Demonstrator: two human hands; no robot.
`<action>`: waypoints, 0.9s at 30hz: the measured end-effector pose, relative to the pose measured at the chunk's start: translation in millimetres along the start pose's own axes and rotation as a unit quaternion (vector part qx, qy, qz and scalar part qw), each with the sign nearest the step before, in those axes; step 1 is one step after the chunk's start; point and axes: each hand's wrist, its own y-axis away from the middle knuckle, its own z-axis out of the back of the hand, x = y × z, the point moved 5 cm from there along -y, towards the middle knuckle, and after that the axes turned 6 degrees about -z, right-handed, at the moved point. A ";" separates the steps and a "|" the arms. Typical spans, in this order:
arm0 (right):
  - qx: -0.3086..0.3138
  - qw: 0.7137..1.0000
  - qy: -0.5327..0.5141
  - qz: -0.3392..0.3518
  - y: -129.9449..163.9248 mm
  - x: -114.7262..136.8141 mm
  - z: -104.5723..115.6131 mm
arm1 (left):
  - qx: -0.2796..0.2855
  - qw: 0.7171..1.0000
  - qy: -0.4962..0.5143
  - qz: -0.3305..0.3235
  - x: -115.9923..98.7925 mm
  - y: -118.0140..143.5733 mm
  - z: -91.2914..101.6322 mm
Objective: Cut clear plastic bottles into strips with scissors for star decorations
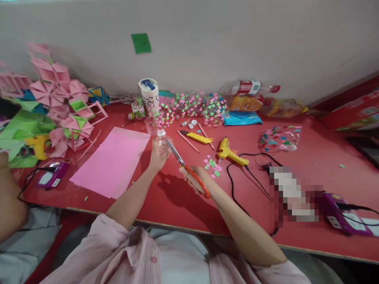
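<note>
The left hand (160, 157) is gripping a small clear bottle (162, 146) near the middle of the red table (180, 213), its fingers wrapping the body while the white cap (160, 133) is pointing up, apparently to steady the piece. The right hand (197, 179) is closing around the orange handles of a pair of scissors (177, 154), which is probably why the blades are slanting toward the bottle; whether they are touching it, I cannot tell. Pink sheets (112, 161) are lying flat beside the left forearm, seemingly out of the way of the blades. A yellow cutter (197, 137), a yellow glue gun (229, 153) and loose paper stars (212, 166) are resting beyond or beside the right hand, likely for easy reach. The glue gun is resting on its side, its black cord (232, 189) looping over the tabletop. Star-covered clear plastic (189, 104) and a red-capped bottle (251, 87) are lining the back edge, against a pale grey wall (192, 47) where a green square (141, 43) is sticking. At far left, folded pink paper shapes (56, 86) are piling up, and another person's arm (13, 197) is showing
</note>
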 end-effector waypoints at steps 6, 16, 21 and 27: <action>0.003 1.000 0.001 -0.006 0.0 -0.7 2.3 | 0.016 1.000 -0.016 0.002 6.5 -1.2 7.8; 0.015 0.999 -0.027 0.009 -1.0 -2.0 -0.3 | 0.014 0.999 0.007 0.031 5.6 -1.4 7.5; 0.014 1.000 -0.025 0.013 -0.8 -2.1 0.3 | 0.015 0.999 0.021 0.028 6.5 0.2 3.0; 0.004 1.000 -0.025 0.007 1.1 1.7 -0.8 | 0.003 0.999 0.030 0.035 9.2 0.6 3.1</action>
